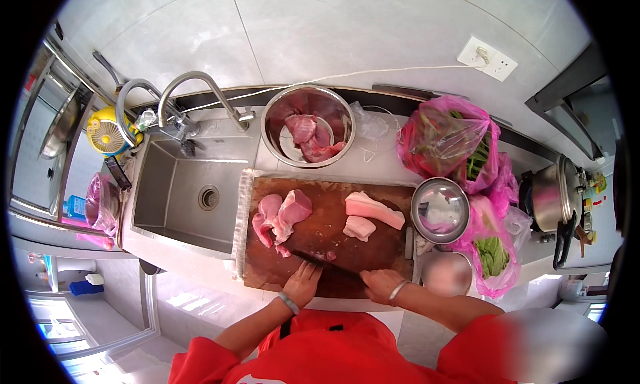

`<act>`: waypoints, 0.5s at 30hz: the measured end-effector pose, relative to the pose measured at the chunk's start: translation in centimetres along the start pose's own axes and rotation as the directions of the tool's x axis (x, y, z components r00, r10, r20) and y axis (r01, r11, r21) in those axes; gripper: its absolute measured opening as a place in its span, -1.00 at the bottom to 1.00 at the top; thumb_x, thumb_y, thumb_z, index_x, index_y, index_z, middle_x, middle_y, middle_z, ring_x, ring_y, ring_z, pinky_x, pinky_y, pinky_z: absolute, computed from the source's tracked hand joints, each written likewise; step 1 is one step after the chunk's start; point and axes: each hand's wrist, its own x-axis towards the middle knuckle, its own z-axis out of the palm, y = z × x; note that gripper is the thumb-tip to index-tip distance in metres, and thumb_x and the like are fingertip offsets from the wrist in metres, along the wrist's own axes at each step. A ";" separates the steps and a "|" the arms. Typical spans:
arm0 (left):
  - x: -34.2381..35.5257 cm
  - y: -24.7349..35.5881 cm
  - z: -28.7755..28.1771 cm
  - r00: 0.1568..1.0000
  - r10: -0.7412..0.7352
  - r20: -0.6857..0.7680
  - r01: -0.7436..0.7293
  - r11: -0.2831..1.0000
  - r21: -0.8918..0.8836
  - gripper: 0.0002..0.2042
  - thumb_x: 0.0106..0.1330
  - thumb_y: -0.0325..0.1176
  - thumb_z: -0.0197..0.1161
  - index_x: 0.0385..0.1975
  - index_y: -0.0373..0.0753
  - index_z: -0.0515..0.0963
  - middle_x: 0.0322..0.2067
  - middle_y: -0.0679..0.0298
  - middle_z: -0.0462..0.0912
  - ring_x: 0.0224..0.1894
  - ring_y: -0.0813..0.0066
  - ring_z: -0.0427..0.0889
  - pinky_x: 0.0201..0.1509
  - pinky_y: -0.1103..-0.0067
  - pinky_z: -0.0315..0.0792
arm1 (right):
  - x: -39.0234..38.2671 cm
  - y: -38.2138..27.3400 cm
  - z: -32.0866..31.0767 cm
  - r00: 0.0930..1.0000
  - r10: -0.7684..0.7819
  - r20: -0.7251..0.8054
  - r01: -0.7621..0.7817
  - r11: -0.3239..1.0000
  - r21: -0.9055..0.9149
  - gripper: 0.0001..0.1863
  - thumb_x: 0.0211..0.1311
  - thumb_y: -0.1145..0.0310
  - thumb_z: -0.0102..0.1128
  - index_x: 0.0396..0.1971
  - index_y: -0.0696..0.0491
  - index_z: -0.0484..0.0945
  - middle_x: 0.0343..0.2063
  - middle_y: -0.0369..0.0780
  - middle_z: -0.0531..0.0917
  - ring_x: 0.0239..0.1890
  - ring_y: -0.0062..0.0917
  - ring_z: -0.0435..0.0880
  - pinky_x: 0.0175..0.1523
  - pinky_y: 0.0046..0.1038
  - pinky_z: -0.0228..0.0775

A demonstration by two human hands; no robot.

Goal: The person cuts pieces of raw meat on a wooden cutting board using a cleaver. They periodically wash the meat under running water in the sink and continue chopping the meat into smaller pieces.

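The knife lies slantwise over the lower middle of the cutting board, its blade running up and left from the handle. The right hand is closed around the handle; the left hand has its fingertips at the blade, though whether they pinch or merely rest cannot be told. Both hands reach in over the board's lower edge.

Small meat scraps lie just above the blade. Pink meat occupies the board's upper left, and two pale meat slabs its upper right, near the right edge; between these groups the wood is bare, leaving an open lane up to the top edge.

Beyond the board, a cloth shows along the left edge, with the sink farther left, its basin open. A large metal bowl holding meat stands above the board, at upper centre. A smaller metal bowl crowds the upper right corner; pink bags fill the counter beyond, toward a pot at far right.
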 end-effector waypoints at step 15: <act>0.9 1.1 -1.0 0.997 0.030 -0.075 -0.025 0.998 0.060 -0.59 0.08 -0.50 -0.03 -0.01 -0.38 0.39 -0.01 0.01 0.38 0.07 0.07 0.36 0.15 0.37 0.31 | -3.9 0.0 1.6 0.983 0.152 -0.103 -0.146 0.987 0.060 -0.79 0.03 0.37 -0.01 -0.36 0.16 0.43 -0.40 0.01 0.61 -0.29 -0.11 0.60 -0.18 -0.15 0.43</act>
